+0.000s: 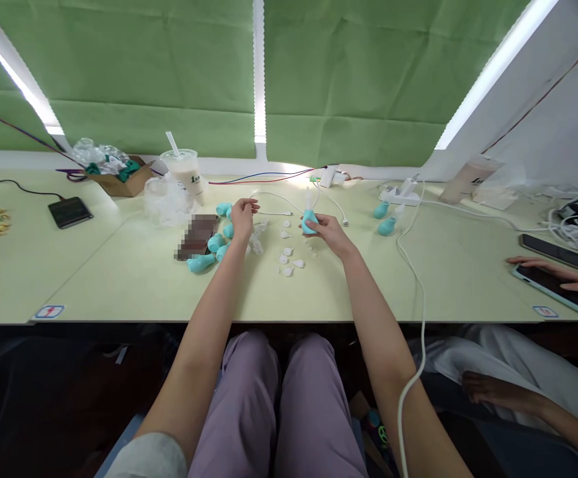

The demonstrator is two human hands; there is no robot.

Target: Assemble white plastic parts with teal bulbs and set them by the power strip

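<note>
My right hand (329, 232) is closed around a teal bulb syringe (309, 222), held upright with its pale translucent nozzle pointing up. My left hand (243, 216) hovers near several teal rubber bulbs (216, 243), its fingers loosely bent and slightly apart, with nothing visible in them. Beside that hand lies a small heap of clear white nozzle pieces (257, 236). Several small white flat plastic pieces (287, 252) are scattered on the table between my hands. To the right, two more bulb syringes (386, 226) lie on the table.
A phone-like object (198, 236), partly blurred out, lies by the bulbs. Behind stand a drink cup (184, 174), a plastic bag (165, 202) and a cardboard box (122, 183). A white cable (415, 279) crosses the table's front edge. At right, another person's hand (562, 271) rests on a phone.
</note>
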